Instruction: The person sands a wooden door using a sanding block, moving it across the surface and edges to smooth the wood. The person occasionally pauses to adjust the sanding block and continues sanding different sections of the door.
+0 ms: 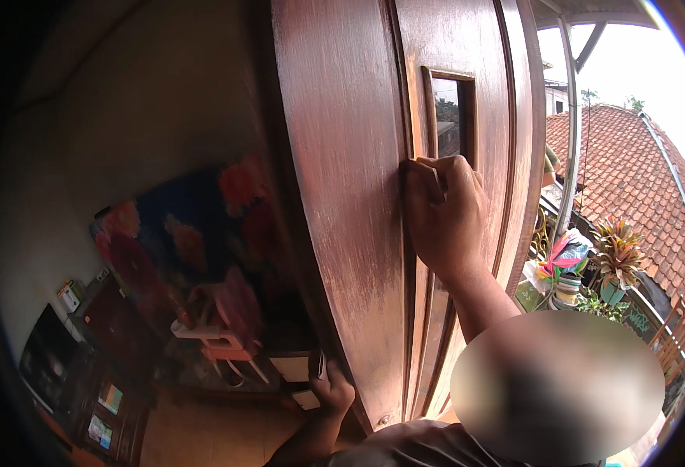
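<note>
A brown wooden door (342, 156) with worn, scuffed varnish stands upright in front of me. My right hand (447, 210) is closed against its face, the fingertips pressed at the groove beside a raised moulding, just below a small glass pane (447, 105). Whatever those fingers pinch, if anything, is hidden. Lower down, my left hand (333, 389) is closed at the door's left edge. A thin pale piece (322, 366) shows beside its thumb; I cannot tell whether it is a handle or something held.
Left of the door is a dim room with a flowered cloth (187, 233), a pink chair (225, 342), a dark screen (50, 358) and a cabinet (109, 412). Outside on the right are potted plants (618, 253), a metal post (569, 132) and a tiled roof (622, 156). A blurred patch covers the lower right.
</note>
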`<state>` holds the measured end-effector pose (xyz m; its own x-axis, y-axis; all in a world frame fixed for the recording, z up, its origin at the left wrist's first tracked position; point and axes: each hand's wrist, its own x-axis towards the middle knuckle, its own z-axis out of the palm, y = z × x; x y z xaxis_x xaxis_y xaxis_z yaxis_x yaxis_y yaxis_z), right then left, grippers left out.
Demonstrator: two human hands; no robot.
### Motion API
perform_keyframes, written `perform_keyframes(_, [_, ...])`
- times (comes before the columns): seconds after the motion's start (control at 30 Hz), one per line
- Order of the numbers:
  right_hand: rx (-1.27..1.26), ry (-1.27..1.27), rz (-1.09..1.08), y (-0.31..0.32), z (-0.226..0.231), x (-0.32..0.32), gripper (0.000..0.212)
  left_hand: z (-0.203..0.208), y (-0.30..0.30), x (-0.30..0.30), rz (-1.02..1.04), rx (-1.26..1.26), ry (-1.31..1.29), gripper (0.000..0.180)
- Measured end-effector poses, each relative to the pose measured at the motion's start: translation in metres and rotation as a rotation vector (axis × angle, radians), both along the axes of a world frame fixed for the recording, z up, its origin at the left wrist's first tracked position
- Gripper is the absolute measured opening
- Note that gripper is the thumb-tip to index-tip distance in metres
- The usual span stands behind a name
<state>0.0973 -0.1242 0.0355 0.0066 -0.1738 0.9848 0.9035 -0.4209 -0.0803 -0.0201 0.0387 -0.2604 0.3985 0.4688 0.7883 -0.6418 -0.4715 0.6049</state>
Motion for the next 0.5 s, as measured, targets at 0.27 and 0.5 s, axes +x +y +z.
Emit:
perform_keyframes(0.27, [0.071,0.021,0.005,0.007,0.113,0.025,0.015,0.007,-0.004,0.003,0.119,0.063,0.049,0.033])
perform_keyframes(0.5, [-0.112,0.13,-0.039,-0.006,-0.004,-0.006,0.008,0.005,-0.005,0.004,0.139,0.012,0.039,0.034])
